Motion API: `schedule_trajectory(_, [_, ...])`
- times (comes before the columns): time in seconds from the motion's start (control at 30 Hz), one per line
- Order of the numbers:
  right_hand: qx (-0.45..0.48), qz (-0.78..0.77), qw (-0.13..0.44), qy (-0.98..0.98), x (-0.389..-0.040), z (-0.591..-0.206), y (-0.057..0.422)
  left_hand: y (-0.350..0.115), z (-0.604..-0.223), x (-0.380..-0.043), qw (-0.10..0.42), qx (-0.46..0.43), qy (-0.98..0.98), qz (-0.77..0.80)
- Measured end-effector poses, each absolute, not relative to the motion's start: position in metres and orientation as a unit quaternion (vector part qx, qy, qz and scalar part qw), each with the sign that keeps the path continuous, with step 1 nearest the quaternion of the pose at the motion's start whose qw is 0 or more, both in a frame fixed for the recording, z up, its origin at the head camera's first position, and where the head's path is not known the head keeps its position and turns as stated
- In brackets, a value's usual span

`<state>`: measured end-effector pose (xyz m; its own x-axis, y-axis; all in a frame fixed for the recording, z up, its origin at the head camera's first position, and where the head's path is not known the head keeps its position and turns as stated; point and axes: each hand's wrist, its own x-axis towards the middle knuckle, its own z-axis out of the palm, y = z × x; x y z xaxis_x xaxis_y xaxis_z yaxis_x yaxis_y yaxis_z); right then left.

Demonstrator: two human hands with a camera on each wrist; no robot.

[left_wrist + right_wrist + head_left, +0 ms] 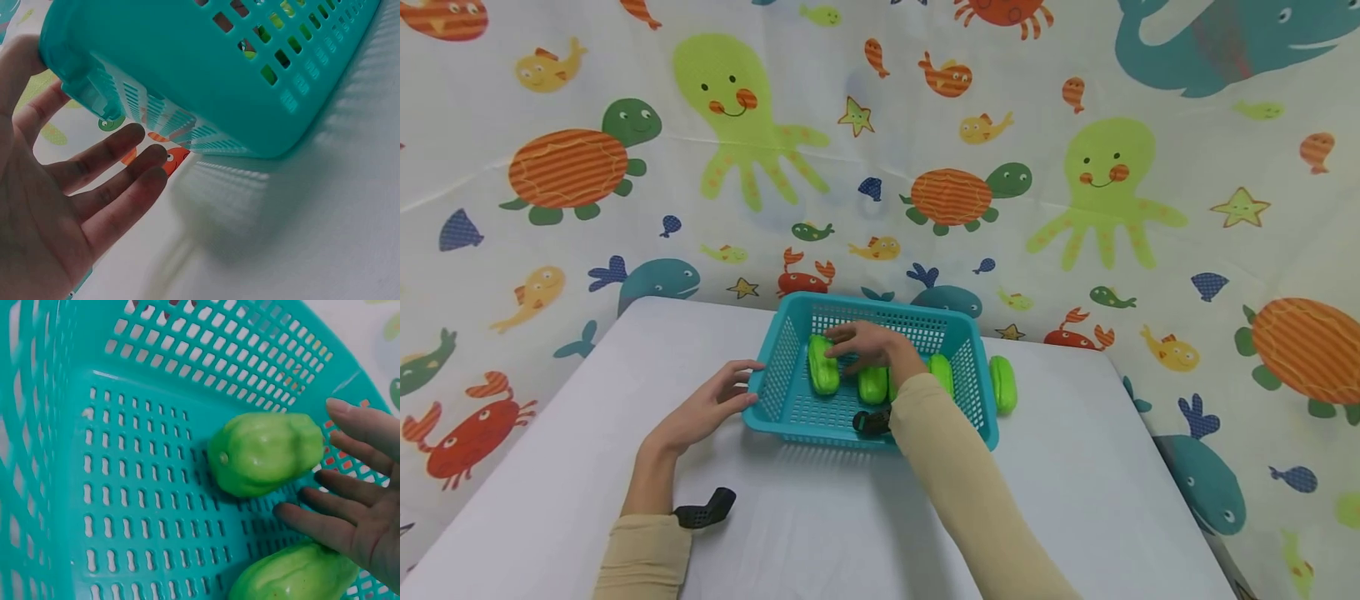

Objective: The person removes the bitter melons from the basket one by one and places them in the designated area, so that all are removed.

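A teal basket (842,429) with lattice walls stands on the white table, holding several ridged green vegetables. My left hand (707,408) is at the basket's left end. In the left wrist view, its thumb and forefinger touch the rim (53,37) while the other fingers (125,181) extend loosely below. My right hand (868,342) reaches inside, fingers extended and nothing in its grasp. One green vegetable (269,453) lies on the basket floor just beyond those fingertips. Another vegetable (297,575) lies below the hand in that view. My forearm partly hides the rest.
One more green vegetable (1003,385) lies on the table (1067,467) against the outside of the basket's right wall. A sea-animal patterned cloth (850,167) hangs behind the table. Each wrist wears a black camera mount, the left one (706,508) low over the table.
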<state>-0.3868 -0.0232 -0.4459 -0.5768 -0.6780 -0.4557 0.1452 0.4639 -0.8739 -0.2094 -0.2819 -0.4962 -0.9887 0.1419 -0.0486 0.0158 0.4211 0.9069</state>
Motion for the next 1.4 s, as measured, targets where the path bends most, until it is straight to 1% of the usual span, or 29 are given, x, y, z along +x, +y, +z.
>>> schedule_trajectory(0.37, [-0.237,-0.431,0.437,0.754,-0.393,-0.445,-0.028,-0.282,-0.497,-0.210,0.054,0.051,0.840,0.538])
schedule_trajectory(0.57, [-0.261,-0.388,0.434,0.770,-0.392,-0.441,-0.033,-0.282,-0.498,-0.210,0.051,0.058,0.838,0.540])
schedule_trajectory(1.0, [-0.274,-0.361,0.432,0.780,-0.395,-0.450,-0.038,-0.282,-0.498,-0.209,0.049,0.062,0.838,0.540])
schedule_trajectory(1.4, [-0.266,-0.348,0.435,0.787,-0.395,-0.452,-0.045,-0.282,-0.498,-0.210,0.048,0.067,0.836,0.542])
